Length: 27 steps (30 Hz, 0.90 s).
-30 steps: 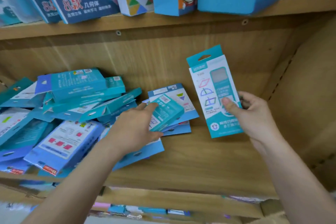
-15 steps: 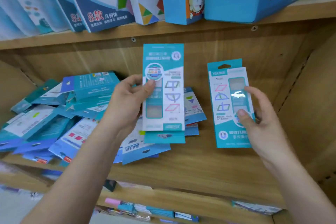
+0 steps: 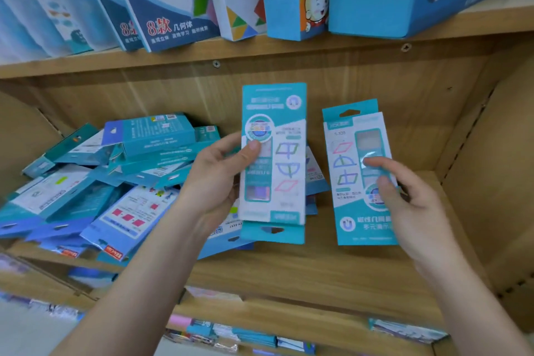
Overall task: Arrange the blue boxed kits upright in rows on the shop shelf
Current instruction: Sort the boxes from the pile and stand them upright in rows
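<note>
Head view: left hand point(image 3: 213, 182) grips 1 inverted kit point(image 3: 286, 136), long axis vertical, just left of the upright kit point(image 3: 346, 159) that the right hand point(image 3: 410, 211) pinches.

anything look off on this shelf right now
Yes. The left hand holds an upside-down kit, hang tab at the bottom, while the right hand holds an upright kit. Left of them, a heap of kits lies flat and jumbled.
</note>
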### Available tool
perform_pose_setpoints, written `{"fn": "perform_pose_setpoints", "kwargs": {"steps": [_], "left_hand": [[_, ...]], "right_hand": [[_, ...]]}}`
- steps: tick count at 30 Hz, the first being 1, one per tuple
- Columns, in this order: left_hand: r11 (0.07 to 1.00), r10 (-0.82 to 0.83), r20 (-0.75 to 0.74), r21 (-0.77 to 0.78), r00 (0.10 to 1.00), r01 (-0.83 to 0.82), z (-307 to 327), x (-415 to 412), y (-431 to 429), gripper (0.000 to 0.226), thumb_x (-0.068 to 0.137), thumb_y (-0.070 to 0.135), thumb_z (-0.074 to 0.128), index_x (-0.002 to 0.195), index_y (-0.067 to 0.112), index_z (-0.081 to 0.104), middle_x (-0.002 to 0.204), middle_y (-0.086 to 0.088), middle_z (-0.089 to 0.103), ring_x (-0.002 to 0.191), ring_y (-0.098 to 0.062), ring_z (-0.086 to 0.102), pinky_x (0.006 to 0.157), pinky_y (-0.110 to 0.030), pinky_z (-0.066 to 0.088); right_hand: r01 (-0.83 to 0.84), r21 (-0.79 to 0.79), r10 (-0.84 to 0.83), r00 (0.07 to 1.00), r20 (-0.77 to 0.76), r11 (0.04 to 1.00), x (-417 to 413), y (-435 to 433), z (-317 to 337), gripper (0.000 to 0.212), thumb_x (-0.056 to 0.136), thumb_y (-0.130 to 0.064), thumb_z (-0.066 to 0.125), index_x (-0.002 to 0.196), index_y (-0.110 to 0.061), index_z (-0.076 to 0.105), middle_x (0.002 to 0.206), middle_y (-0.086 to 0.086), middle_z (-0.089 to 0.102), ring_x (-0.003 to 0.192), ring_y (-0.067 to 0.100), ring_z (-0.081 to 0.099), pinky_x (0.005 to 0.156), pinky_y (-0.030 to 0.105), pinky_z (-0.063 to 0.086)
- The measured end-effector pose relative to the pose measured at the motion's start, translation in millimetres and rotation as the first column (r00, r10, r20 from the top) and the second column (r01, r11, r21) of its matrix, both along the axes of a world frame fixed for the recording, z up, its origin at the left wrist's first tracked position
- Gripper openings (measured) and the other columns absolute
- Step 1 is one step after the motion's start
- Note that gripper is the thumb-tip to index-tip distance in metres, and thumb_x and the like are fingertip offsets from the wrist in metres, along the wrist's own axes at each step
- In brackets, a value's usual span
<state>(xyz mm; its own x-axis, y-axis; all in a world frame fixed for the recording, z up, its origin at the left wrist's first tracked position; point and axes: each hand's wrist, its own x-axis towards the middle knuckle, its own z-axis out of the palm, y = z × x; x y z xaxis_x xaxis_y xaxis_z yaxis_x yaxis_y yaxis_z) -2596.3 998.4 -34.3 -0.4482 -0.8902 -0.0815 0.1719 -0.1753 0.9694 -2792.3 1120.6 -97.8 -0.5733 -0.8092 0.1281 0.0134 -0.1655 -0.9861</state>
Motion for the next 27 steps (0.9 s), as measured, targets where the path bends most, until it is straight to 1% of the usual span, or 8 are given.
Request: {"fn": "perform_pose_setpoints", "kwargs": {"steps": [3,5,7,10,17,20,24,27], "left_hand": [[0.893,-0.187,0.288,-0.348,0.939,0.284,23,2,1,0.033,0.085,0.016,0.061,0.117,0.024,0.066,0.104,0.002,0.073,0.089,-0.013,0.068,0.063,-0.028,0.058],[0.594,-0.054,0.642,-0.595,0.765,0.541,37,-2,-4,0.037,0.089,0.017,0.061,0.121,0.036,0.060,0.102,0.013,0.070,0.096,-0.002,0.063,0.079,-0.021,0.050],[0.242,0.329,0.822,-0.548,0.464,0.800,40,-15,-10,0.041,0.093,0.025,0.057,0.129,0.043,0.052,0.103,0.012,0.061,0.104,-0.010,0.052,0.089,-0.032,0.040],[0.055,0.683,0.691,-0.371,0.237,0.927,21,-37,-9,0.045,0.094,0.023,0.051,0.131,0.048,0.043,0.110,0.008,0.052,0.111,-0.017,0.040,0.100,-0.046,0.022],[-0.303,0.581,0.424,-0.679,0.694,0.669,-18,-48,-17,0.044,0.071,0.019,0.078,0.111,0.030,0.067,0.102,0.002,0.063,0.101,-0.022,0.054,0.097,-0.056,0.031],[-0.051,0.661,0.233,-0.934,0.713,0.352,-20,-40,-23,0.054,0.077,0.032,0.074,0.127,0.026,0.054,0.127,-0.004,0.053,0.116,-0.026,0.044,0.097,-0.045,0.033],[0.852,0.247,0.320,-0.521,0.915,-0.048,-16,-40,-13,0.068,0.071,0.044,0.071,0.131,0.025,0.044,0.118,0.005,0.061,0.089,-0.005,0.057,0.076,-0.028,0.048],[0.947,-0.094,0.247,-0.277,0.964,0.164,-23,-55,-11,0.048,0.076,0.037,0.061,0.119,0.016,0.057,0.086,0.003,0.071,0.062,-0.010,0.056,0.050,-0.021,0.042]], "right_hand": [[0.029,-0.012,-0.028,0.998,0.057,1.000,-2,5,5,0.022,0.096,-0.030,0.045,0.098,-0.026,0.067,0.083,-0.012,0.074,0.067,0.004,0.069,0.048,0.016,0.051],[0.024,-0.039,-0.025,1.000,-0.003,0.999,-5,8,5,0.039,0.087,-0.058,0.046,0.097,-0.029,0.069,0.085,-0.008,0.073,0.071,0.005,0.069,0.052,0.014,0.050],[0.001,-0.057,-0.011,0.984,-0.177,0.998,-7,7,2,0.054,0.068,-0.080,0.052,0.096,-0.037,0.071,0.098,-0.004,0.065,0.081,0.002,0.064,0.061,0.010,0.047],[0.009,0.046,0.011,0.910,-0.415,0.999,-4,0,-5,0.056,0.056,-0.067,0.070,0.102,-0.036,0.068,0.101,-0.001,0.052,0.085,-0.005,0.055,0.071,0.003,0.039],[0.177,0.167,-0.015,0.727,-0.686,0.970,10,-19,-24,0.027,0.073,-0.044,0.076,0.095,-0.029,0.072,0.098,-0.007,0.048,0.080,0.006,0.053,0.077,0.025,0.044],[0.159,0.072,-0.108,0.878,-0.467,0.985,1,-17,-24,0.020,0.072,-0.044,0.074,0.090,-0.035,0.069,0.093,-0.005,0.053,0.085,0.001,0.055,0.076,0.017,0.044],[0.109,-0.033,-0.113,0.968,-0.223,0.994,-15,-15,-24,0.024,0.069,-0.053,0.073,0.088,-0.038,0.072,0.095,-0.005,0.060,0.092,0.008,0.062,0.084,0.020,0.047],[0.060,-0.027,-0.064,0.972,-0.228,0.998,-20,-16,-29,0.035,0.065,-0.057,0.074,0.090,-0.033,0.075,0.095,-0.003,0.060,0.093,0.012,0.063,0.085,0.028,0.049]]}}
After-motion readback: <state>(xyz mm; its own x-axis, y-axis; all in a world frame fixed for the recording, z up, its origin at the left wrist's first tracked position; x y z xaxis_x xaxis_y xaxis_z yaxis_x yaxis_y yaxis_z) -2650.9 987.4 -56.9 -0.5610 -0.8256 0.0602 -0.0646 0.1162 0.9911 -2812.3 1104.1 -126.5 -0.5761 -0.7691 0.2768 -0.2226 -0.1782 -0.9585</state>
